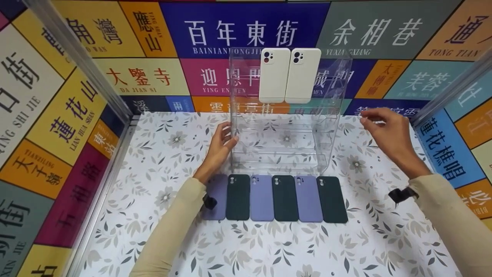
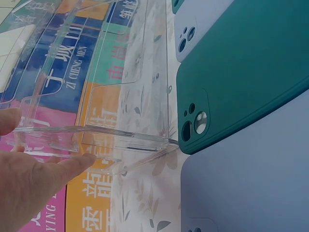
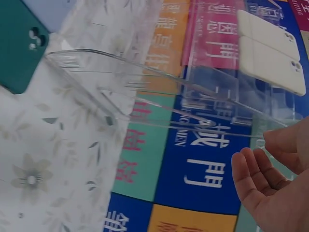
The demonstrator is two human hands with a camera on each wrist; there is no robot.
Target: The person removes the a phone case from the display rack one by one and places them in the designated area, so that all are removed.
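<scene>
A: Where is the rack standing?

B: The clear rack (image 1: pixel 276 152) is standing upright on the flower-patterned tabletop (image 1: pixel 153 231), in front of the lettered wall panels (image 1: pixel 246 32).

A: What is it carrying?

B: Two white phone cases (image 1: pixel 274 77). They are leaning side by side at its top level, camera cut-outs uppermost. The lower levels are showing the pattern behind through clear plastic.

A: Condition of the left hand?

B: The left hand (image 1: pixel 218 150) is gripping the rack's left side panel by the edge. The left wrist view is showing the thumb on one side of the plastic and fingers on the other.

A: And the right?

B: The right hand (image 1: pixel 391 132) is hovering just beside the rack's right side, apart from it in the head view. Its fingers are bending loosely, thumb and forefinger tips coming close together, and it is holding nothing.

A: Other stock?

B: Three lilac cases (image 1: pixel 262 198) and three dark green cases (image 1: pixel 285 198) are lying flat in one alternating row in front of the rack, lilac at the left end. The left forearm is partly covering that end case.

A: Attire?

B: The person is wearing beige sleeves (image 1: pixel 165 227) and a black strap (image 1: pixel 401 195) at the right wrist.
</scene>
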